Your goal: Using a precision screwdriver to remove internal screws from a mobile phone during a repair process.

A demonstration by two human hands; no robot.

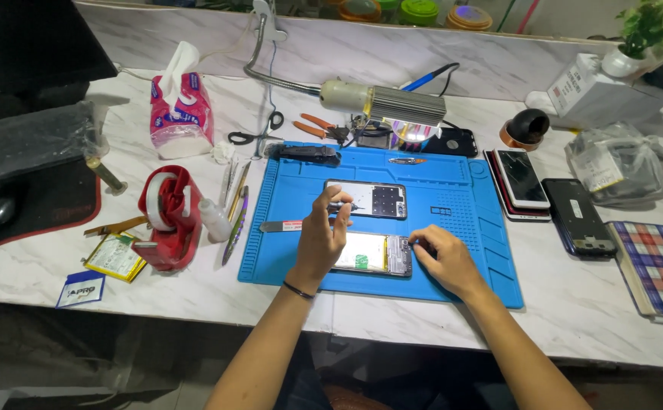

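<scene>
On the blue mat (453, 228), the left hand (324, 235) pinches a small tool (344, 206) and the right hand (442, 254) holds the open phone (373, 254), its back already off.

Pink-and-white tissue pack (182, 106) upright at the table's far left. Small blue-and-white sachet (82, 289) near the front-left edge. White labelled box (591, 93) far right, grey plastic bag with white label (618, 163) before it. Dark monitor (31, 42) in the top-left corner.
</scene>
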